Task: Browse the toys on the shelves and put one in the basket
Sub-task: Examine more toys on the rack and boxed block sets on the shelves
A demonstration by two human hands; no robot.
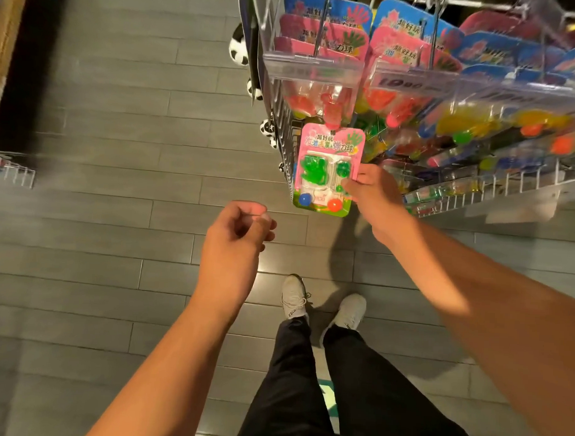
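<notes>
From the head camera I'm looking straight down at grey plank flooring (119, 146), with my two pale sneakers (294, 298) and dark trousers at the bottom of the view. My right hand (375, 194) is out in front, its grip pinching the right edge of a pink toy card (327, 168), thumb on the front face. The card hangs upright in the air just in front of the wire display rack (284, 120), below the hanging rows. I can see a green hand-shaped toy under its clear blister, with a blue ball and an orange ball along the bottom edge. My left hand (238, 234) floats to the left of the card, apart from it, grip loosely curled and holding nothing. On the rack's hooks, more packs of the same kind (322, 36) hang in pink and blue, some blurred on the right. Small black-and-white balls (237, 48) sit down the rack's left side. At the far left edge I catch the corner of another wire shelf (10, 170).
</notes>
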